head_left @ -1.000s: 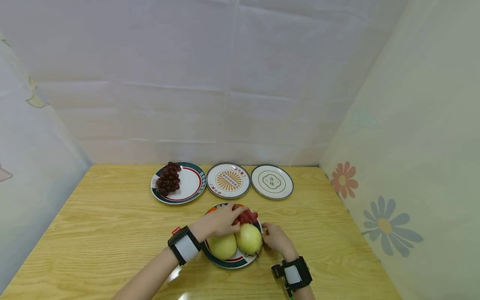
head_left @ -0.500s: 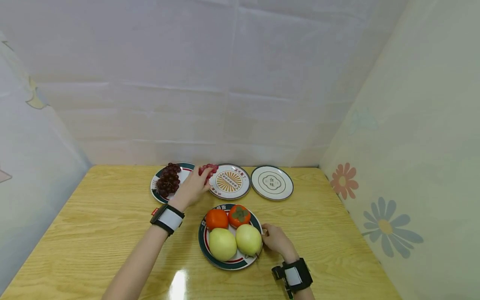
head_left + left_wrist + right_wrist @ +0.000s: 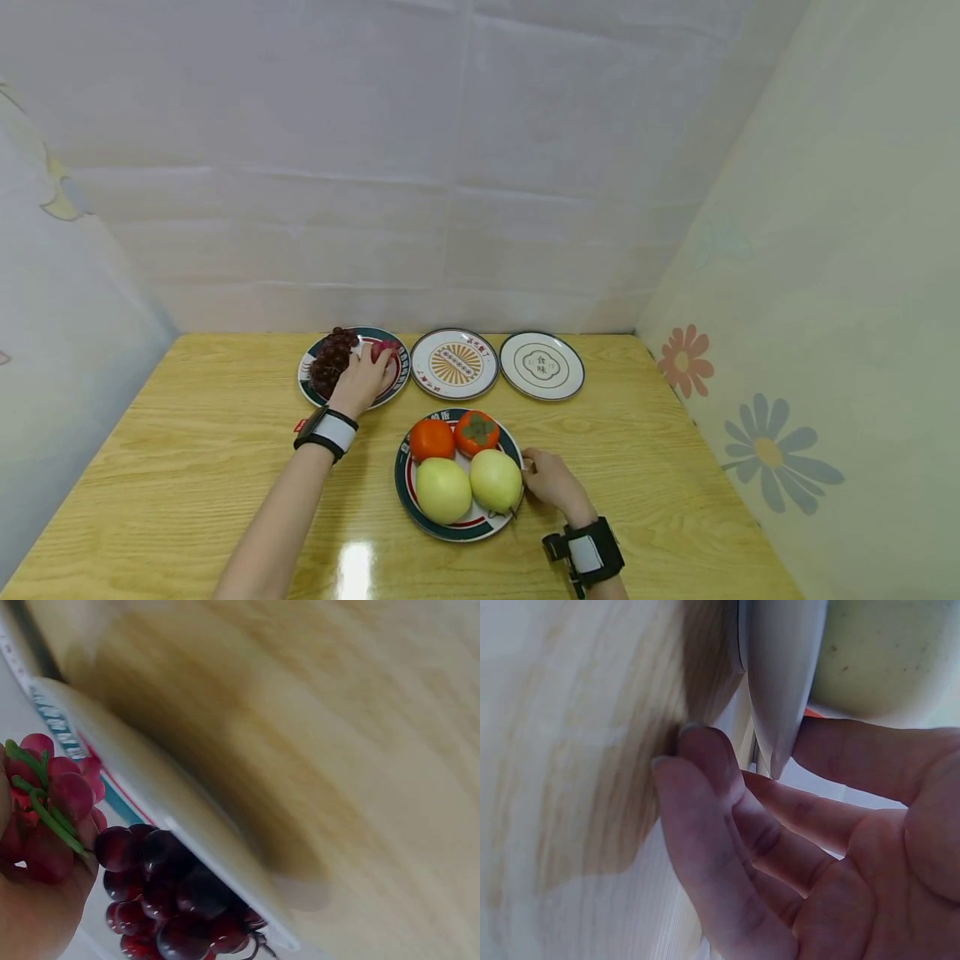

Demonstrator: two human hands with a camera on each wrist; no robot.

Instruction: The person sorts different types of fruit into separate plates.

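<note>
My left hand (image 3: 360,385) holds a bunch of pinkish-red grapes (image 3: 67,796) with green stems over the back-left plate (image 3: 405,367). A bunch of dark red grapes (image 3: 327,368) lies on that plate's left side, close beside the hand. Nearer me stands a green-rimmed plate (image 3: 403,492) with two yellow pears (image 3: 495,481) in front and two orange persimmons (image 3: 432,439) behind. At its right edge my right hand (image 3: 551,479) pinches the rim, thumb (image 3: 855,754) on the upper side and fingers beneath. In the head view, my left hand partly hides the pinkish-red bunch.
Two smaller plates stand along the back of the wooden table (image 3: 187,467): one with an orange sunburst pattern (image 3: 454,362), one with a dark-lined emblem (image 3: 542,365). Pale cloth walls rise behind and at both sides, flowers printed on the right one (image 3: 765,450).
My left hand has lifted the pinkish-red grapes from the front plate and carried them back and left to the back-left plate, uncovering the persimmons. My right hand has stayed at the rim.
</note>
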